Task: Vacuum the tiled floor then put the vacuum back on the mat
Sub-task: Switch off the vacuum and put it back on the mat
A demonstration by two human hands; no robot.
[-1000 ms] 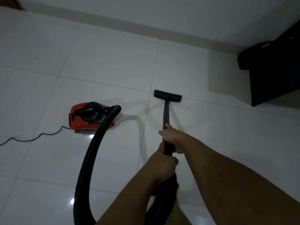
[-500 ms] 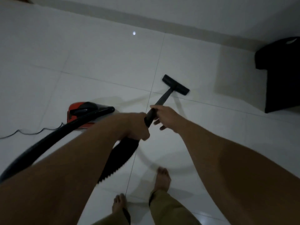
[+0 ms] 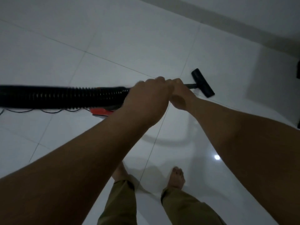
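Two hands, left [image 3: 146, 101] and right [image 3: 179, 95], grip the vacuum wand [image 3: 190, 86] above the tiled floor [image 3: 113, 38].

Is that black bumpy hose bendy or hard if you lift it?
Probably bendy: the hose is ribbed like a spring. It likely sags when lifted, since the left hand grips only one end. It looks light for its thickness.

A grey skirting strip [image 3: 243, 28] runs along the wall at one o'clock. A dark piece of furniture [image 3: 298, 72] sits at the three o'clock edge. Olive trouser legs [image 3: 183, 207] and bare feet [image 3: 177, 177] show at six o'clock.
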